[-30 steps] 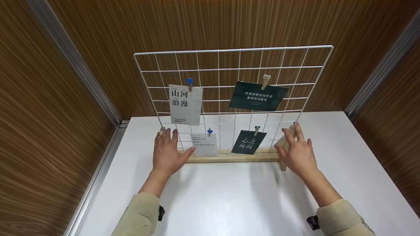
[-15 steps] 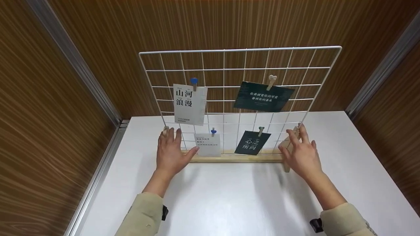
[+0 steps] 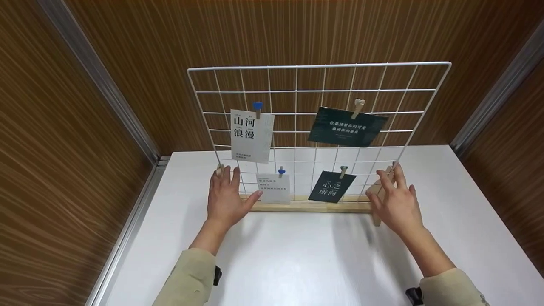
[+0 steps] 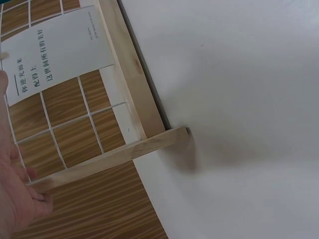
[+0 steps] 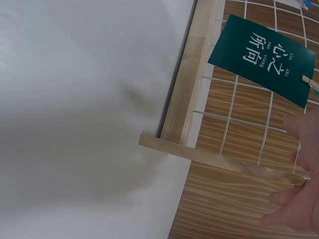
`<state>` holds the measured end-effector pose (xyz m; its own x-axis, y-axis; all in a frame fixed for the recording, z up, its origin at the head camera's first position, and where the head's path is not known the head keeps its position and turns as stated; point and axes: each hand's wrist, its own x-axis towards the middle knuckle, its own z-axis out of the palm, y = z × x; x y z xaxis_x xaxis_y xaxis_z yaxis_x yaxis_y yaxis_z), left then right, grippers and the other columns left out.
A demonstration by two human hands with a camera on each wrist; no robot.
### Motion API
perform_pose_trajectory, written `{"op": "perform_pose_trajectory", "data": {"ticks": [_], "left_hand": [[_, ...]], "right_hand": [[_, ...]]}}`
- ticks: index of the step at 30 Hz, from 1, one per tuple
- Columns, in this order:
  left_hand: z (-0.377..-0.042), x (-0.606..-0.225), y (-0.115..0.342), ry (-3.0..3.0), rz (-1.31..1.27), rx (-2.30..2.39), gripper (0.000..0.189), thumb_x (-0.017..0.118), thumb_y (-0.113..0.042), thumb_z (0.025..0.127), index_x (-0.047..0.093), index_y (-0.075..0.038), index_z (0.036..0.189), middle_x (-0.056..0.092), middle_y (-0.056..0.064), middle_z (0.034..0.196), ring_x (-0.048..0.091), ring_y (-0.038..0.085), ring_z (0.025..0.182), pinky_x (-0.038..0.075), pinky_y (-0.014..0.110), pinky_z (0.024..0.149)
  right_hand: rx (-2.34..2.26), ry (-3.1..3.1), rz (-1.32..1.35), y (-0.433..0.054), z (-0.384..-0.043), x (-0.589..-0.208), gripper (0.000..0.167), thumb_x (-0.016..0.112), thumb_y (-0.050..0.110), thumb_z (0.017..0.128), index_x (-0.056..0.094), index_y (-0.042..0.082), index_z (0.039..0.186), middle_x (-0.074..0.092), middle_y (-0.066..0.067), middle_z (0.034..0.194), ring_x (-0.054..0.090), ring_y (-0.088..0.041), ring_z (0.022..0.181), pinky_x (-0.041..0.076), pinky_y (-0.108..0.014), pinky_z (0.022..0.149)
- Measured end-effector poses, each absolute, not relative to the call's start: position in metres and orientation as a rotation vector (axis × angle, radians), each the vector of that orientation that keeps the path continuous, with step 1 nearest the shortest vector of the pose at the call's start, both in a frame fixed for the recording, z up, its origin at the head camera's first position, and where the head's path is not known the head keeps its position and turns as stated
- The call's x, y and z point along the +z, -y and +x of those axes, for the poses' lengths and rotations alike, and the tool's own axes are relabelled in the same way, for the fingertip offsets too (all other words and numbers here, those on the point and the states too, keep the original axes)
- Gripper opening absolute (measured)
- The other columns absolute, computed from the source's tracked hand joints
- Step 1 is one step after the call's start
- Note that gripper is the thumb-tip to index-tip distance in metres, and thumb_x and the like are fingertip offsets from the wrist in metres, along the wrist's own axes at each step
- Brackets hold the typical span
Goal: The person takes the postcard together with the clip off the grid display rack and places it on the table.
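A white wire grid photo stand (image 3: 318, 66) stands on a wooden base (image 3: 310, 207) with wooden side posts. My left hand (image 3: 227, 202) holds the left side post (image 4: 112, 158), with fingers on both sides of it. At the other end, my right hand (image 3: 397, 204) holds the right side post (image 5: 224, 162) in the same way. Small clothespins fix several cards to the grid: a large white card (image 3: 251, 138), a small white card (image 3: 274, 189), a large dark green card (image 3: 346, 127) and a small dark green card (image 3: 332, 187).
The stand is on a white tabletop (image 3: 293, 255). Behind it rises a brown wood-grain panel (image 3: 297, 29), with similar panels at left (image 3: 63, 170) and right (image 3: 510, 148). Metal strips run along the corners.
Both hands and the photo stand have shifted steadily to the right together. The cards stay clipped in the same places, and the hold on both posts looks unchanged.
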<state>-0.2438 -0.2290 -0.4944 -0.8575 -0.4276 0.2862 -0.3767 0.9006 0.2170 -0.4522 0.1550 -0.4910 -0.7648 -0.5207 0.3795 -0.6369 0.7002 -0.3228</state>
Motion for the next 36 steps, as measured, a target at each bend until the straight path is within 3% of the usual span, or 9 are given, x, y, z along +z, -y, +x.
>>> {"op": "perform_pose_trajectory", "data": {"ticks": [22, 36], "left_hand": [[-0.243, -0.500, 0.234, 2.728, 0.546, -0.216, 0.099, 0.057, -0.075, 0.095, 0.040, -0.004, 0.162, 0.034, 0.025, 0.166, 0.027, 0.049, 0.155, 0.023, 0.061, 0.125], [-0.231, -0.478, 0.230, 2.766, 0.571, -0.322, 0.095, 0.057, -0.072, 0.097, 0.039, -0.006, 0.163, 0.028, 0.023, 0.171, 0.030, 0.050, 0.154, 0.026, 0.068, 0.121]], "right_hand": [[0.666, 2.689, 0.894, -0.154, -0.450, -0.490, 0.064, 0.075, 0.029, 0.100, 0.049, 0.003, 0.153, 0.022, -0.036, 0.165, 0.057, -0.066, 0.119, 0.032, -0.083, 0.104], [0.705, 2.740, 0.878, -0.155, -0.450, -0.487, 0.064, 0.072, 0.029, 0.102, 0.047, 0.005, 0.155, 0.018, -0.034, 0.167, 0.054, -0.065, 0.124, 0.029, -0.082, 0.108]]}}
